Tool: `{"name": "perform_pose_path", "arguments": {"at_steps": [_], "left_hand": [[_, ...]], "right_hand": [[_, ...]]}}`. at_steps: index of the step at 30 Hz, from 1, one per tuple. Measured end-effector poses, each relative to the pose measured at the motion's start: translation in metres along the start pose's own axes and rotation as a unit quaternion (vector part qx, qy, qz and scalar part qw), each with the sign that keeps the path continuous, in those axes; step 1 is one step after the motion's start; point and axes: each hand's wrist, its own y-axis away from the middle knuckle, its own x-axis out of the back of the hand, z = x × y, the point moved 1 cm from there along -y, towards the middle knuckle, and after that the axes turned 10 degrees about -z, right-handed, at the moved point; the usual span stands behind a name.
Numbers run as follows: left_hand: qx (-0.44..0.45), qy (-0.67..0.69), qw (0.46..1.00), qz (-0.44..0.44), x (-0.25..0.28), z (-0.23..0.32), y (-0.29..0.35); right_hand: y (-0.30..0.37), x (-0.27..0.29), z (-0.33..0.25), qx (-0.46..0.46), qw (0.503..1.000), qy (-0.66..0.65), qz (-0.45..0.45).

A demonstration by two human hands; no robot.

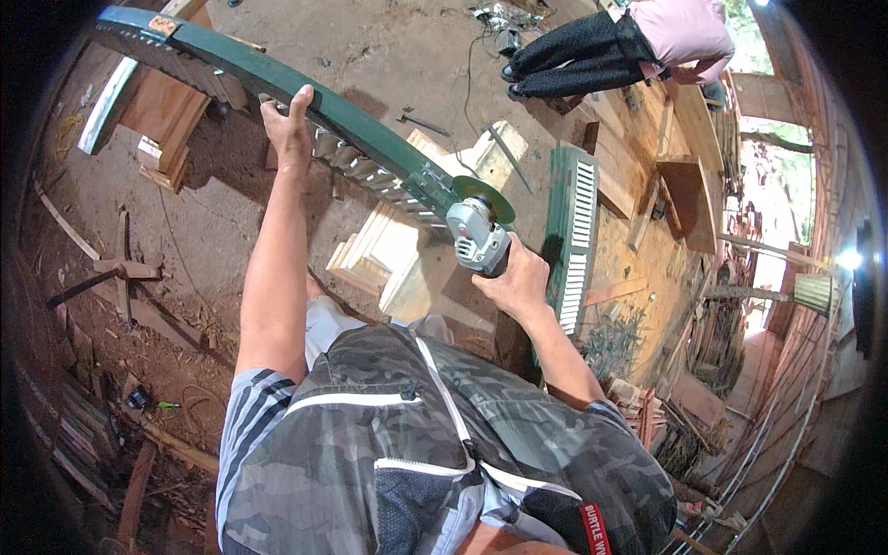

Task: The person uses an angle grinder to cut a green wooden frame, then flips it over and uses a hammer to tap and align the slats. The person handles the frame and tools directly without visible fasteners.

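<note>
A long green louvred shutter (361, 125) runs from the far left toward the middle, its edge turned up and its slats on the side nearer me. My left hand (289, 125) grips that edge partway along, thumb on top. In my right hand (520, 285) is a grey angle grinder (476, 236), held by its dark body. Its round disc (484, 198) sits at the shutter's near end, close beside a metal hinge (428, 185); whether disc and hinge touch I cannot tell. Pale stepped wooden blocks (384, 250) lie beneath the shutter.
Another green shutter with white slats (575, 236) lies to the right. Beyond it a person in dark trousers (578, 55) bends over wooden boards (689, 199). A hammer (424, 120) and a cable (470, 74) lie on the dirt floor. More stepped wood (166, 129) supports the far left.
</note>
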Motion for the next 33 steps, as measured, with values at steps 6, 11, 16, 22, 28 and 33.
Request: {"name": "perform_pose_path", "arguments": {"at_steps": [6,11,16,22,28,33], "left_hand": [[0.006,-0.042,0.999,0.000,0.005,-0.001,0.000],[0.011,-0.022,1.000,0.001,0.003,0.000,0.001],[0.004,-0.053,0.999,0.003,0.006,-0.005,-0.003],[-0.005,0.004,1.000,0.003,0.001,-0.004,0.000],[0.003,-0.012,1.000,0.000,0.003,-0.003,0.000],[0.004,-0.033,0.999,0.001,0.003,-0.002,0.000]], "right_hand": [[0.000,0.001,-0.002,0.008,1.000,-0.001,0.000],[0.000,0.002,-0.003,0.005,1.000,0.005,0.002],[0.000,0.002,-0.003,0.012,1.000,-0.002,0.005],[0.000,0.001,-0.001,0.010,1.000,0.004,0.001],[0.000,0.001,-0.001,0.009,1.000,0.010,-0.004],[-0.001,0.002,-0.001,-0.001,1.000,0.012,-0.013]]}}
